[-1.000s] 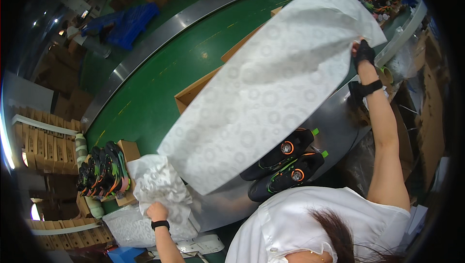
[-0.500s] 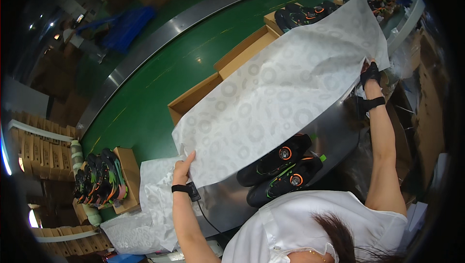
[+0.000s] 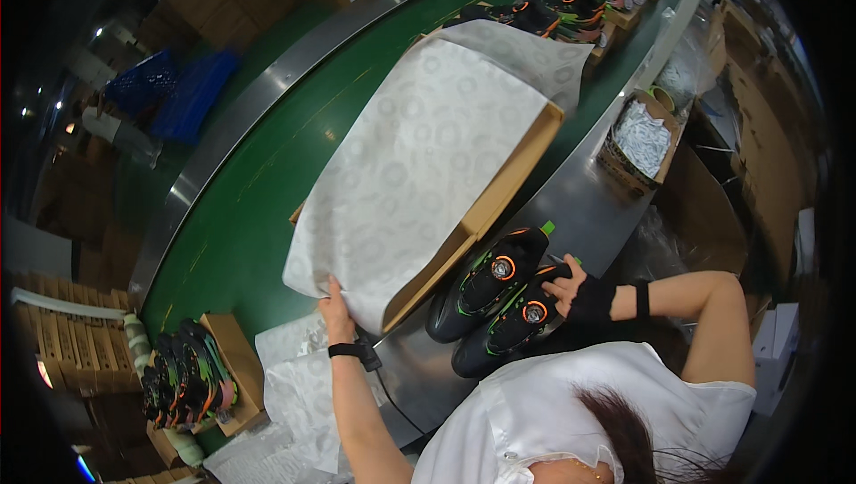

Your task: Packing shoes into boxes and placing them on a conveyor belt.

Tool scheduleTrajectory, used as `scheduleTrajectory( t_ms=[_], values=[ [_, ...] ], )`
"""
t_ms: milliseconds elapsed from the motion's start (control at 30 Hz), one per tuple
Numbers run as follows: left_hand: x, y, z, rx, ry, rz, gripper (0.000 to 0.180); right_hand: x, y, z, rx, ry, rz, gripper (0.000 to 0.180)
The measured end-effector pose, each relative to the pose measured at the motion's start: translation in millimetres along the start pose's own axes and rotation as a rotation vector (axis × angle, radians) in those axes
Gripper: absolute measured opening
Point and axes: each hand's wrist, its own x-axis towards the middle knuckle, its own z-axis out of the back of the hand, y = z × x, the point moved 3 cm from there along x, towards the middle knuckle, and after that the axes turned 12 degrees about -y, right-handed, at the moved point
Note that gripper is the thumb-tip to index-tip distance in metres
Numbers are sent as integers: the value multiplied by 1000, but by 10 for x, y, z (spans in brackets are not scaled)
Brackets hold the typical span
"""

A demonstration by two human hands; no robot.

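Note:
A large sheet of white patterned tissue paper [image 3: 419,145] drapes over an open cardboard box [image 3: 513,176] on the green belt. My left hand [image 3: 335,313] pinches the sheet's near left corner. On the metal ledge, in front of the box, a pair of black shoes with orange-ringed dials and green trim lies side by side. My right hand [image 3: 575,292], in a black fingerless glove, grips the nearer shoe [image 3: 499,341] around its heel opening. The other shoe [image 3: 468,301] rests just beyond it, between the nearer shoe and the box.
Crumpled tissue sheets [image 3: 299,381] lie left of my left forearm. Another box with several shoes [image 3: 192,377] stands farther left on the green belt [image 3: 241,199]. More boxed shoes [image 3: 580,3] line the far right. A carton of white packets [image 3: 642,141] sits on the right ledge.
My right hand has let go of the paper's far right corner and come down to the nearer shoe. The paper has settled over the box; my left hand keeps its corner.

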Motion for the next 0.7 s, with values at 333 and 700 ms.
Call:
scheduleTrajectory(
  t_ms=[333,700],
  values=[
    [71,-155,87,84,-46,-239,35,939,-111,1194,210,-176,52,19],
    [23,-764,632,130,-42,-223,33,2581,-581,-117,763,-453,-707,38]
  ],
)
